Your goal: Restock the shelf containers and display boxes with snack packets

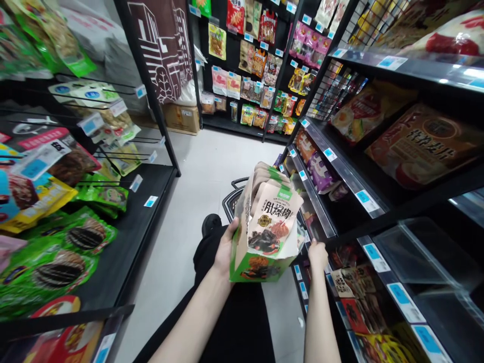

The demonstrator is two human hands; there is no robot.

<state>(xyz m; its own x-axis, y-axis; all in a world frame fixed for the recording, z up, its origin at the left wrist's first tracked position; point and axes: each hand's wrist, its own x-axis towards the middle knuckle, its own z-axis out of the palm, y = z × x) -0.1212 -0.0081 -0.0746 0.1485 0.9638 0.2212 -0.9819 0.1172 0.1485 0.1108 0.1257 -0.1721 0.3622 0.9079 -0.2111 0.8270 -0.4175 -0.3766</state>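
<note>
Aisle on my feed: pale floor (206, 151) between black shelves (130, 209).
My left hand (226, 248) grips an open green-and-beige box (260, 269) of upright pouches (274, 217) near the right-side shelf edge (320, 214); my right hand (318, 255) curls there, grasp unclear.

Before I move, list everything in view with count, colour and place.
display box: one, green-tan, centre
packets: several, beige, in display box
basket: one, black, behind display box
shelving: several, black, left, right, back
price tags: many, white-blue, shelving edges
seed bags: at least two, green, left shelving
hanging snacks: many, mixed colours, back shelving
banner: one, brown-white, back left
carton: one, brown, below banner
large bags: several, mixed colours, upper right
clear bins: about two, transparent, lower right
floor: one, grey, centre aisle
trousers: one pair, black, bottom centre
shoe: one, black, centre floor
left hand: one, bare, gripping display box
right hand: one, bare, beside right shelving
</note>
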